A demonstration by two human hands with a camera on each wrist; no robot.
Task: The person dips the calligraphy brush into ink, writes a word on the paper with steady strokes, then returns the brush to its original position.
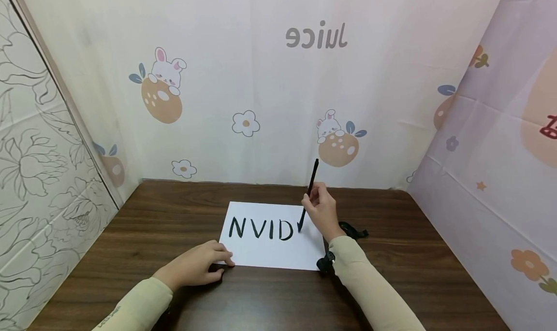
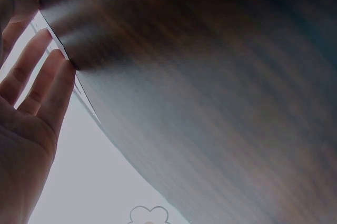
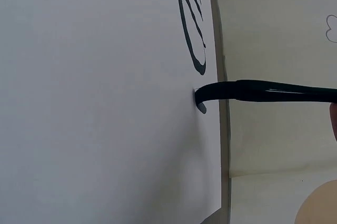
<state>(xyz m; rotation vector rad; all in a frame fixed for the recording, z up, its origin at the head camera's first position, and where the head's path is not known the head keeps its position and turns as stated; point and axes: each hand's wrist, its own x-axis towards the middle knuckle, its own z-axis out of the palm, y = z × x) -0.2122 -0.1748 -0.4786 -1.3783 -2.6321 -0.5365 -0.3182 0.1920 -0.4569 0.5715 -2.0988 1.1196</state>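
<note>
A white sheet of paper [image 1: 274, 254] lies on the table with the black letters NVID [image 1: 260, 228] written across its upper part. My right hand [image 1: 323, 210] holds a slim black brush [image 1: 313, 177], pinched partway down its handle and leaning slightly. In the right wrist view the bent bristles of the brush [image 3: 216, 91] meet the paper [image 3: 105, 108] at a short dark stroke beside the D. My left hand [image 1: 197, 264] rests at the sheet's near left corner, fingers relaxed and spread. Its fingertips [image 2: 67, 69] touch the table along the sheet's edge in the left wrist view.
The dark brown wooden table [image 1: 278, 299] ends at a patterned curtain [image 1: 209, 147] behind the sheet. More printed cloth hangs on the right [image 1: 483, 215], and a floral panel [image 1: 48, 191] stands at the left. Black wrist gear [image 1: 325, 263] sits around my right wrist, overlapping the sheet's near right corner.
</note>
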